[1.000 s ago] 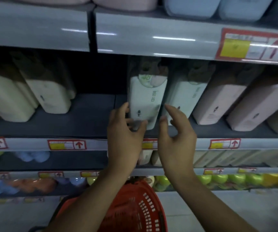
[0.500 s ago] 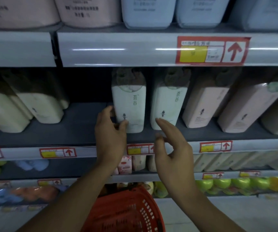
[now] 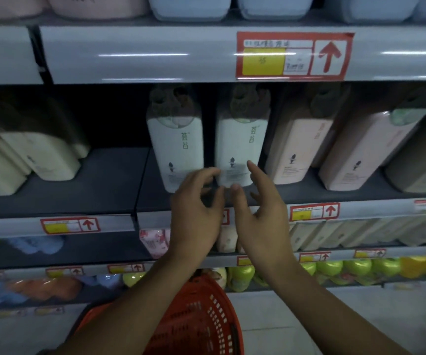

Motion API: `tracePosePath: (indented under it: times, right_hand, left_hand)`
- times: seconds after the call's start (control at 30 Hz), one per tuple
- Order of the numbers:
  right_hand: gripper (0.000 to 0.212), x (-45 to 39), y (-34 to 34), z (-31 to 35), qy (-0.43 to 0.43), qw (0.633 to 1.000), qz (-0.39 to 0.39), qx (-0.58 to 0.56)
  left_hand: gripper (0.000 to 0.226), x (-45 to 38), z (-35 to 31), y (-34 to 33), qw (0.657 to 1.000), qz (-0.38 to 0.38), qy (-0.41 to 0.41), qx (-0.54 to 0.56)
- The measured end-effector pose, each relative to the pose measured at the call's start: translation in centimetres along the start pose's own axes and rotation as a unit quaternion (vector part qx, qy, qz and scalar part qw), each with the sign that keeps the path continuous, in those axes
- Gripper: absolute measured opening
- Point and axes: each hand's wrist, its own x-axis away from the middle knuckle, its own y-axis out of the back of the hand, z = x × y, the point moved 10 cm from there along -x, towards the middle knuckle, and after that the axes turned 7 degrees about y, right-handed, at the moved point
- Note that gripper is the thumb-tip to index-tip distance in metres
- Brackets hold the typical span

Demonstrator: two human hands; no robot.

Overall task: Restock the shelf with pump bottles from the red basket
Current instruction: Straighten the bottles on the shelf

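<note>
Two white pump bottle packs stand on the dark middle shelf (image 3: 104,190): the left pack (image 3: 176,139) and the right pack (image 3: 241,139), each wrapped in clear film with brown pumps on top. My left hand (image 3: 196,213) hovers in front of the left pack's base, fingers loosely curled, holding nothing. My right hand (image 3: 260,211) is beside it, fingers relaxed, its index finger stretched up in front of the right pack's lower corner. Whether either hand touches a pack is unclear. The red basket (image 3: 194,319) hangs below my arms; its contents are hidden.
Pink packs (image 3: 301,144) stand to the right on the same shelf, cream packs (image 3: 40,155) to the left, with bare shelf between. A shelf above carries pink and blue tubs. Lower shelves hold small soaps and green bottles (image 3: 329,269). A red price tag (image 3: 294,56) sits overhead.
My left hand has let go of the left white pack, which now stands upright on the shelf. Both hands have drawn back and closer together. The view shifted nearer to the shelf.
</note>
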Motion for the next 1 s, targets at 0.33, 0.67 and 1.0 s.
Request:
tracePosePath:
  times: [0.33, 0.67, 1.0]
  right_hand:
    - [0.092, -5.6, -1.1, 0.2, -0.051, 0.980, -0.089, 0.173]
    - [0.091, -4.4, -0.8, 0.0, -0.057, 0.966, -0.146, 0.206]
    - [0.094, -4.1, -0.8, -0.1, -0.049, 0.969, -0.150, 0.191]
  left_hand:
    - [0.072, -2.3, 2.3, 3.6, 0.989, -0.140, 0.039, -0.011]
    - [0.087, -3.0, 4.1, 3.4, 0.982, -0.182, 0.058, 0.005]
    - [0.087, -3.4, 4.4, 3.7, 0.983, -0.178, 0.044, -0.013]
